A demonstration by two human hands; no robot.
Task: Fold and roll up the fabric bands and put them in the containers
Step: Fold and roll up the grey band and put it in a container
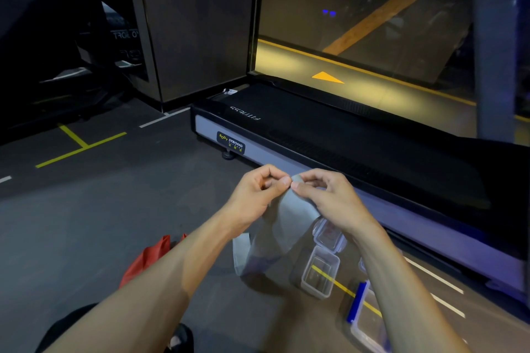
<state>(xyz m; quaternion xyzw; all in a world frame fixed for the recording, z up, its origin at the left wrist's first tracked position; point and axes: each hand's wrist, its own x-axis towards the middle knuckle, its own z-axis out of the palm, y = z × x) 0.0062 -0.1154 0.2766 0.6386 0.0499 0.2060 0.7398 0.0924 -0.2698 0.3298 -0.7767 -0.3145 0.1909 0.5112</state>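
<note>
1. Both my hands are raised in front of me over the floor, meeting at the top edge of a grey fabric band [286, 209]. My left hand [258, 189] pinches that edge between thumb and curled fingers; my right hand [324, 195] pinches it just beside, thumb tips nearly touching.

2. The band hangs down from the pinch in a loose loop, its lower end sagging toward the floor [100, 209] near the containers. It drapes and creases freely: soft, light, no stiffness of its own. I judge it will slump wherever it is not held.

3. Best hold, as I judge it: keep to the top edge, corners matched, so the halves hang flat before rolling. A grip mid-length would let it twist.

4. Containers sit on the floor below my right forearm: a small clear box [319, 275], open and apparently empty, another clear box [328, 233] just beyond it, partly hidden by the band and my wrist. A blue-clipped lid or box [361, 312] lies nearer me, blurred.

5. A red fabric piece [149, 258] lies under my left forearm; whether it is another band I cannot tell.

6. A treadmill [315, 137] runs along the far side.
</note>
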